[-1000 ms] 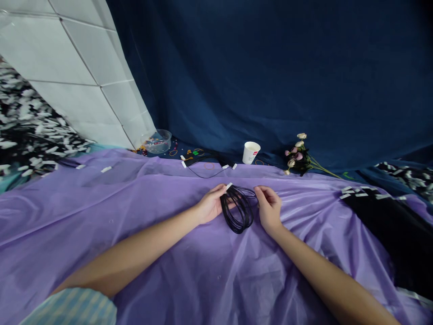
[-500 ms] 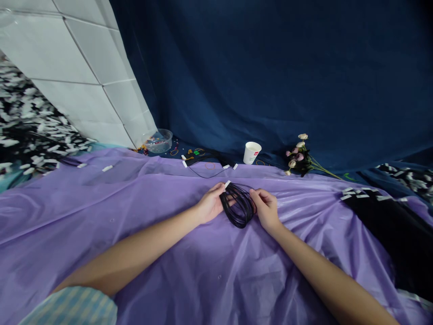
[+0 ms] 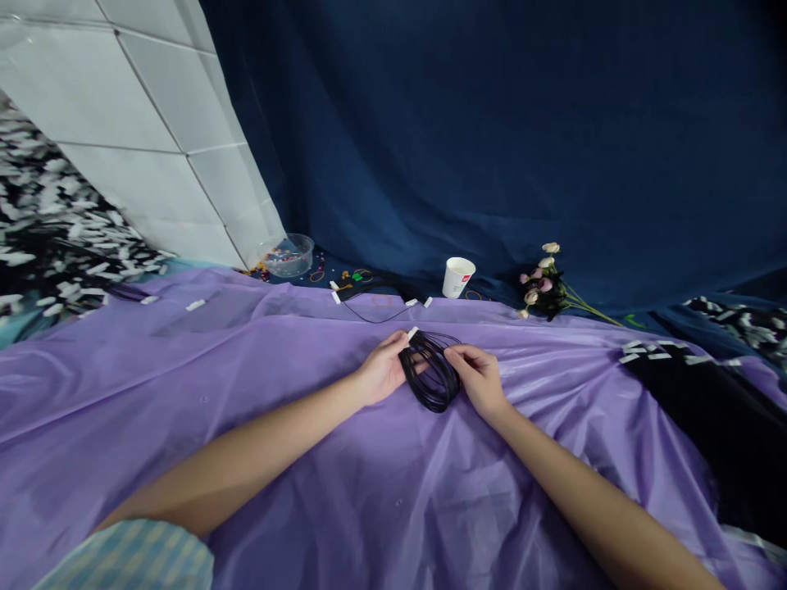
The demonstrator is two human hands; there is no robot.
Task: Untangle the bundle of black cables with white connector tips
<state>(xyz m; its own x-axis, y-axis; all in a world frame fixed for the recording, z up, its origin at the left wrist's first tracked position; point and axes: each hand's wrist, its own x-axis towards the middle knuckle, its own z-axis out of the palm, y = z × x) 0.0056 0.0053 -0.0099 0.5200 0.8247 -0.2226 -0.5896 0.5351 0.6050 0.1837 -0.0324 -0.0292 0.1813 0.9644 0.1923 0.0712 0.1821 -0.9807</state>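
A looped bundle of thin black cable [image 3: 435,397] hangs between my two hands, above a purple cloth [image 3: 270,492]. My left hand [image 3: 384,370] is closed on the bundle's upper left part, its thumb beside a white connector [image 3: 412,334]. Fingers of that hand pass behind the loops and show through them. My right hand [image 3: 479,375] pinches at the upper right side of the loops, thumb and forefinger together on the cable strands. Just beyond my hands lies another black cable [image 3: 375,319] with white connectors at its ends.
A white paper cup [image 3: 458,278] and a bunch of artificial flowers [image 3: 544,283] stand along the back. A clear plastic bowl [image 3: 290,256] sits at back left among small beads. Black cables with white ends [image 3: 707,410] lie at right; a larger heap [image 3: 55,213] is at far left.
My right hand has shifted slightly left, over the loops of the black cable. My left hand keeps its grip in the same place.
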